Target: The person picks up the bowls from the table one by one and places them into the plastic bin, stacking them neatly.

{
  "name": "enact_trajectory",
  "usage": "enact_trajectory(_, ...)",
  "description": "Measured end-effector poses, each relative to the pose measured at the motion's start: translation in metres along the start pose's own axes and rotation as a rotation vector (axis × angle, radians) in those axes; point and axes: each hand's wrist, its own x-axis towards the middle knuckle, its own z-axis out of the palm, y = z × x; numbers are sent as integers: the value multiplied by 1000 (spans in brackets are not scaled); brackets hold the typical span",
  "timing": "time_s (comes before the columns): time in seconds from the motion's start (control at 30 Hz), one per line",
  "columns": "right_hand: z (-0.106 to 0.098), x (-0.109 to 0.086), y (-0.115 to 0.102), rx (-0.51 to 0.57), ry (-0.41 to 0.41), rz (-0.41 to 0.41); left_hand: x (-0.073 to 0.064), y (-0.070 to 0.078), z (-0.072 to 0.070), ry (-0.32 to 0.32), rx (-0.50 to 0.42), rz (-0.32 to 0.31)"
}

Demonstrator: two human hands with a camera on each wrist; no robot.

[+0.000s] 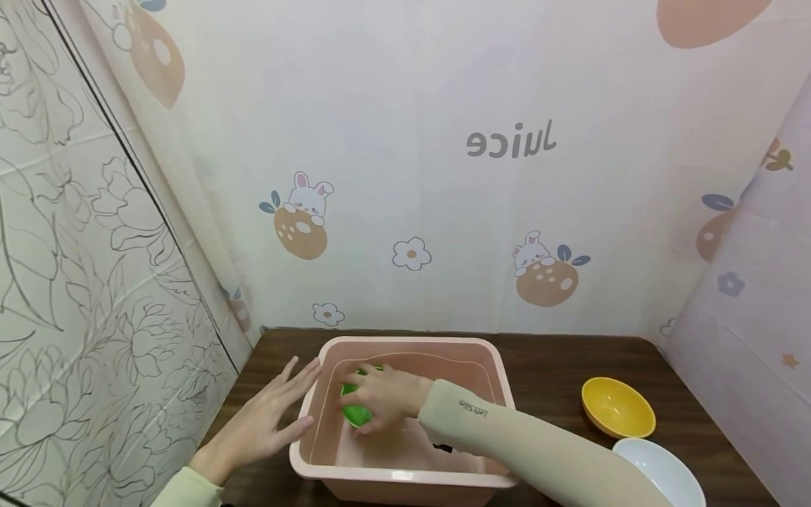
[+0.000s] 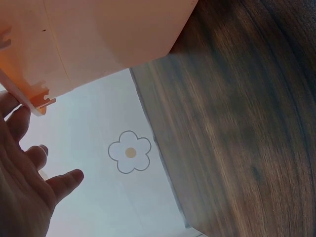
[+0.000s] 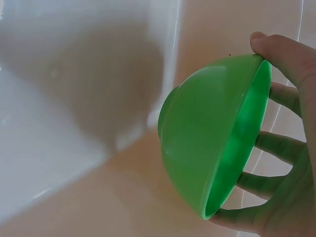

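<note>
Inside a pink plastic bin (image 1: 355, 473), my right hand (image 1: 391, 396) grips a green bowl (image 1: 356, 415) by its rim. Seen from the right wrist, the green bowl (image 3: 207, 133) is tilted on its side, its foot facing the bin's floor and the fingers spread along the rim. My left hand (image 1: 256, 426) rests at the bin's left rim, its fingers extended. In the left wrist view, fingertips (image 2: 19, 121) touch the rim's edge from outside.
On the right of the dark wooden table (image 1: 545, 366) sits a yellow bowl (image 1: 617, 408). A white bowl (image 1: 662, 473) stands just in front of it, partly behind my right sleeve (image 1: 507, 436). A patterned curtain (image 1: 405, 176) hangs behind the table.
</note>
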Motion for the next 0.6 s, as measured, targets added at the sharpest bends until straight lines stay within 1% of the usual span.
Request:
enact_trajectory(0.13, 0, 1, -1, 10, -26, 7, 0, 0, 0, -4, -7, 0)
enact_trajectory(0.33, 3, 3, -4, 11, -51, 12, 0, 0, 0, -3, 8, -1)
enact_trajectory(0.5, 12, 4, -9, -5, -106, 25, -1, 0, -1, 6, 11, 2)
enact_trajectory(0.6, 17, 4, -10, -11, -116, 18, 0, 0, 0, 14, 13, 6)
